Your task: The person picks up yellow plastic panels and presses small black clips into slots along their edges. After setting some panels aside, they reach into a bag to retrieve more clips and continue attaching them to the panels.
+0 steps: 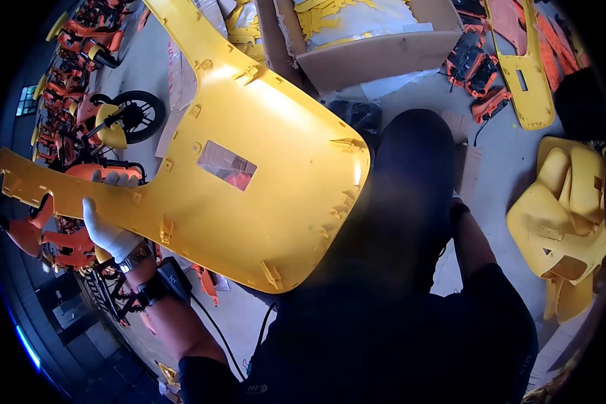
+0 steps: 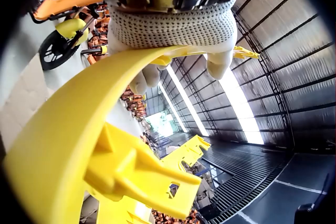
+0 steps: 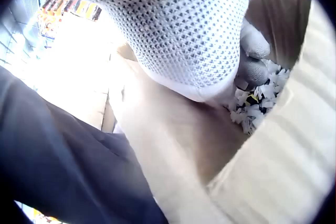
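A large yellow plastic panel (image 1: 276, 168) with a rectangular cutout is held up at the left by my gloved left hand (image 1: 111, 232), its thumb on the near face and fingers around the narrow arm. In the left wrist view, the hand (image 2: 173, 29) grips the curved panel (image 2: 63, 124) at its edge. My gloved right hand (image 3: 184, 40) is low at my right side, over an opening in a cardboard box (image 3: 273, 150) with small white pieces (image 3: 254, 111) inside. Its fingertips point down into the box; whether they pinch anything cannot be seen.
Open cardboard boxes (image 1: 384, 57) with yellow parts stand ahead. Yellow panels (image 1: 559, 215) are piled at the right, near black and orange parts (image 1: 475, 64). Motorcycles, one with a black wheel (image 1: 138, 116), line the left. My knee (image 1: 417, 155) is between the panel and the right arm.
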### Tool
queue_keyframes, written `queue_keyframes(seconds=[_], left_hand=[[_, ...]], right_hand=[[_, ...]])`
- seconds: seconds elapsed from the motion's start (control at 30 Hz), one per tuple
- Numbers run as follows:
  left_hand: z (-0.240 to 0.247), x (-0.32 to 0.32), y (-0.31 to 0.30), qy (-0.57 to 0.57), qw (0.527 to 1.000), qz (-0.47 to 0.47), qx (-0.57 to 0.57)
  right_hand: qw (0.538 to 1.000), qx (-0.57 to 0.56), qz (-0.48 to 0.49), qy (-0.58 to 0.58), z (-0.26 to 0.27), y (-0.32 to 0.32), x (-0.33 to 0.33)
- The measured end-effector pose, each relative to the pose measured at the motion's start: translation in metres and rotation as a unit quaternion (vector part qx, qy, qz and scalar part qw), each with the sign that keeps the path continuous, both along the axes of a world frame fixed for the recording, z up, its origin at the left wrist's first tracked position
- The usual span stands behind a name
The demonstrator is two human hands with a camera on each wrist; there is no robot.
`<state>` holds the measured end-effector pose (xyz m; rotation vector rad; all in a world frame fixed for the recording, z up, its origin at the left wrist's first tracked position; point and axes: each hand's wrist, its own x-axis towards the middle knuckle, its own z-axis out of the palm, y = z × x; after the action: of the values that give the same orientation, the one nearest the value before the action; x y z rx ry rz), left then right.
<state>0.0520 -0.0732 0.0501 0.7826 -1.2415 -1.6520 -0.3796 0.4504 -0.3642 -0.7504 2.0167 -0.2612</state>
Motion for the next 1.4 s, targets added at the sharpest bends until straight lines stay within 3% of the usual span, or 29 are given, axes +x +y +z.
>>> queue_keyframes(seconds=[0.07, 0.2, 0.23, 0.27, 0.3, 0.37, 0.4, 0.43, 0.47, 0.5, 0.57, 0.63, 0.7, 0.8, 0.83, 0.87, 0.9, 1.0, 1.1, 1.13, 1.23, 1.4], left_hand=[[-0.012, 0.008, -0.004, 0.017, 1.0, 0.004, 0.002], [-0.018, 0.018, -0.027, 0.063, 0.994, -0.079, 0.028], [-0.017, 0.017, -0.026, 0.042, 0.997, -0.055, 0.023], [-0.017, 0.015, -0.022, 0.025, 0.999, -0.035, 0.016], [-0.018, 0.009, -0.02, 0.01, 1.0, -0.019, 0.01], [-0.022, 0.01, -0.017, 0.01, 1.0, -0.008, 0.014], [-0.027, 0.018, -0.024, 0.03, 0.998, -0.055, 0.017], [-0.038, 0.037, -0.041, 0.041, 0.995, -0.093, 0.024], [-0.041, 0.042, -0.043, 0.059, 0.994, -0.049, 0.072], [-0.02, 0.005, -0.011, 0.023, 0.987, 0.106, 0.115], [-0.002, -0.029, 0.018, -0.009, 0.983, 0.157, 0.094], [-0.003, -0.013, 0.003, 0.007, 0.987, 0.14, 0.074], [-0.022, 0.04, -0.044, 0.01, 0.992, 0.1, 0.082], [0.012, -0.009, 0.005, 0.028, 0.988, 0.123, 0.083], [0.002, 0.014, -0.013, 0.041, 0.992, 0.069, 0.099], [-0.022, 0.058, -0.055, 0.077, 0.97, -0.228, 0.035], [-0.02, 0.039, -0.038, 0.051, 0.992, -0.111, -0.012], [-0.013, -0.008, 0.001, 0.074, 0.988, -0.13, -0.029], [-0.017, -0.034, 0.016, 0.026, 0.995, -0.089, -0.033], [-0.016, -0.04, 0.018, 0.026, 0.996, -0.087, -0.024], [-0.026, -0.04, 0.005, 0.015, 0.995, -0.08, -0.049], [-0.022, -0.04, 0.014, 0.033, 0.997, -0.042, -0.053]], right_hand=[[0.999, -0.036, -0.001, 0.006, 0.007, 0.0, -0.001], [0.985, -0.172, 0.0, 0.029, 0.026, -0.009, -0.009], [0.979, -0.199, -0.03, 0.009, 0.03, -0.011, -0.01], [0.967, -0.193, -0.154, -0.067, 0.042, -0.013, -0.011], [0.922, -0.206, -0.278, -0.175, 0.054, -0.014, -0.01], [0.725, -0.245, -0.545, -0.342, 0.094, -0.025, -0.007], [0.652, -0.316, -0.548, -0.419, 0.09, -0.017, -0.011], [0.653, -0.336, -0.527, -0.429, 0.089, -0.009, -0.017], [0.565, -0.4, -0.505, -0.516, 0.085, -0.005, -0.022], [0.58, -0.397, -0.575, -0.42, 0.131, -0.025, -0.009], [0.498, -0.469, -0.5, -0.531, 0.124, -0.019, -0.025], [0.48, -0.485, -0.484, -0.547, 0.149, -0.03, -0.031], [0.506, -0.471, -0.487, -0.534, 0.187, -0.044, -0.036], [0.637, -0.478, -0.405, -0.449, 0.209, -0.052, -0.053], [0.68, -0.474, -0.407, -0.385, 0.235, -0.061, -0.046], [0.718, -0.468, -0.398, -0.327, 0.265, -0.075, -0.041], [0.713, -0.462, -0.398, -0.345, 0.275, -0.087, -0.039], [0.688, -0.524, -0.359, -0.351, 0.323, -0.129, -0.01], [0.712, -0.507, -0.287, -0.392, 0.34, -0.174, 0.011], [0.77, -0.503, -0.235, -0.313, 0.35, -0.192, 0.02], [0.811, -0.446, -0.226, -0.303, 0.364, -0.237, 0.035], [0.803, -0.435, -0.209, -0.35, 0.352, -0.282, 0.038]])
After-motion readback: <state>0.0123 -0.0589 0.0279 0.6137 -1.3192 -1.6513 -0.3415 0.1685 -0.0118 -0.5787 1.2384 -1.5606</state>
